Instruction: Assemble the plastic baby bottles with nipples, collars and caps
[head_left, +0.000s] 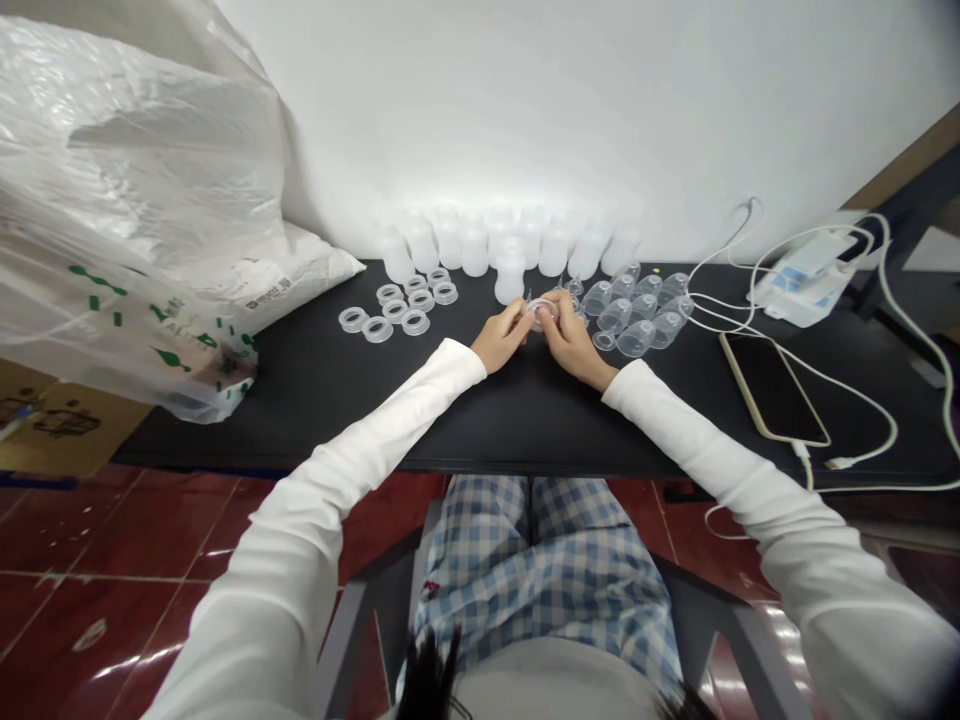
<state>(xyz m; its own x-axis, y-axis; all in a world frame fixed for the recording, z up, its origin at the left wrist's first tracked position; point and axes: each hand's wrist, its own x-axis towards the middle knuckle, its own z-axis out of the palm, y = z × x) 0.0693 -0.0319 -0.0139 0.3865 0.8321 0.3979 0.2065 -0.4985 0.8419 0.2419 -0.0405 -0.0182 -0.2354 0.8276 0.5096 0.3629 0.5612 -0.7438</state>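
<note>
My left hand (504, 335) and my right hand (568, 338) meet over the table, closed on a clear collar ring (541, 308). A thin pointed tip, maybe of a nipple, shows by the left fingers; the fingers hide most of it. Just behind my hands stands one frosted baby bottle (511, 270) without a lid. Several loose collar rings (394, 311) lie to the left. Right of my right hand are several clear dome caps (636, 338), with small clear nipples (575, 287) partly hidden behind the hand.
A row of frosted bottles (474, 245) stands along the wall. Large plastic bags (150, 180) cover the table's left end, above a cardboard box (67, 420). On the right are a phone (774, 388), white cables (847, 370) and a white power strip (806, 275).
</note>
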